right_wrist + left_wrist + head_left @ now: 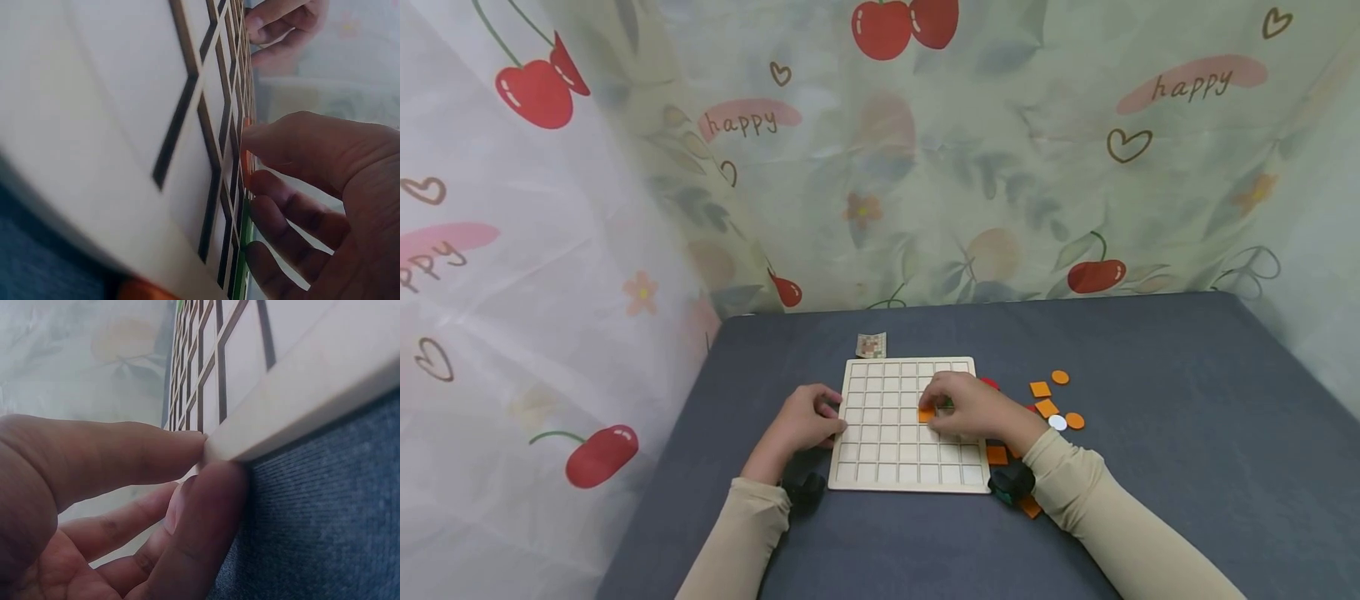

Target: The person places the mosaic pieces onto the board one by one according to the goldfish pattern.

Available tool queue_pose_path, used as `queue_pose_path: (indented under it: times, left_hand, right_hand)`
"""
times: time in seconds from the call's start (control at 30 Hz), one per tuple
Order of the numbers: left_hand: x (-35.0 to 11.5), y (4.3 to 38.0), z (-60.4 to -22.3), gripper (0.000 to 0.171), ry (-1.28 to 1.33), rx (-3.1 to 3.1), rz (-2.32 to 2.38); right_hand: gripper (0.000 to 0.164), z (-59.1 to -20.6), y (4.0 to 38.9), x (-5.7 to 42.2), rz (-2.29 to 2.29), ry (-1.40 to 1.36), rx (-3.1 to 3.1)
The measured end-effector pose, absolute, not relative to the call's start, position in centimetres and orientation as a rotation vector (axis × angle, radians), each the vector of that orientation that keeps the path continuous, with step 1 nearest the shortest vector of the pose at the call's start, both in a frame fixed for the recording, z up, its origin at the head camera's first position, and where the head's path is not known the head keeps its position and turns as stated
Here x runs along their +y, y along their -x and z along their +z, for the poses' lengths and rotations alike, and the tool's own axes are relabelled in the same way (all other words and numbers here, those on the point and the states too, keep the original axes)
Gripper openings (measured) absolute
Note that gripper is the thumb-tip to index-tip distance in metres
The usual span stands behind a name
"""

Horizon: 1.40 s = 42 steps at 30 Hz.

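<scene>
A pale wooden grid board (880, 454) lies on the dark cloth, its rows of square cells facing up. My left hand (805, 418) is at the board's left edge; in the left wrist view, its thumb and a finger pinch the rim. Over the right part of the grid, my right hand (966, 408) holds an orange square tile (927, 414) between thumb and fingers, down at the cells. A green tile (241, 262) sits in the grid beneath the other fingers of that hand, mostly hidden by them in the head view.
Right of the board lie loose orange squares (1040, 389), orange discs (1060, 377) and a white disc (1057, 422). Red pieces (990, 383) show by the board's edge, and more orange tiles (997, 455) lie near the right wrist. A small patterned card (872, 346) lies behind the board.
</scene>
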State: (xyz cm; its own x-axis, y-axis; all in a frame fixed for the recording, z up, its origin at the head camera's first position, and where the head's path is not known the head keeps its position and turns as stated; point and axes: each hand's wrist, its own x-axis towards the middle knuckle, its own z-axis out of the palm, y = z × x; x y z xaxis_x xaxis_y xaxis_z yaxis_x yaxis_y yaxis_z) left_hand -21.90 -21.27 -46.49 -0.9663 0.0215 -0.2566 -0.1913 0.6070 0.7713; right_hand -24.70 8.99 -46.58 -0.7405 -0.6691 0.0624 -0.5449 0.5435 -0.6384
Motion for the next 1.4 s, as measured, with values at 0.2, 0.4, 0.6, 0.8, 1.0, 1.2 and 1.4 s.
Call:
queue_pose_path:
  times: [0.2, 0.4, 0.6, 0.8, 1.0, 1.2, 1.4]
  left_hand:
    - [-21.2, 22.0, -46.4, 0.039, 0.133, 2.599, 1.288]
    - [-21.2, 22.2, -46.5, 0.039, 0.125, 2.599, 1.286]
    - [-21.1, 22.2, -46.5, 0.039, 0.124, 2.592, 1.28]
    - [-21.0, 21.9, -46.6, 0.039, 0.121, 2.582, 1.285]
    - [-21.0, 21.8, -47.0, 0.039, 0.118, 2.585, 1.285]
    - [-21.2, 21.8, -47.1, 0.04, 0.132, 2.596, 1.289]
    - [-21.2, 21.8, -46.6, 0.039, 0.122, 2.606, 1.289]
  right_hand:
    - [0.017, -46.2, 24.6, 9.4, -0.964, 1.05, 2.605]
    - [0.018, -45.9, 24.5, 11.2, -0.974, 1.018, 2.653]
    - [0.02, -45.7, 24.5, 14.3, -1.062, 0.917, 2.709]
    - [0.019, -45.8, 24.6, 18.3, -1.101, 0.774, 2.783]
    - [0.02, -46.0, 24.8, 21.7, -1.081, 0.658, 2.834]
    - [0.021, -46.3, 25.4, 23.5, -1.028, 0.612, 2.839]
    - [0.021, -46.2, 25.8, 24.5, -1.021, 0.618, 2.773]
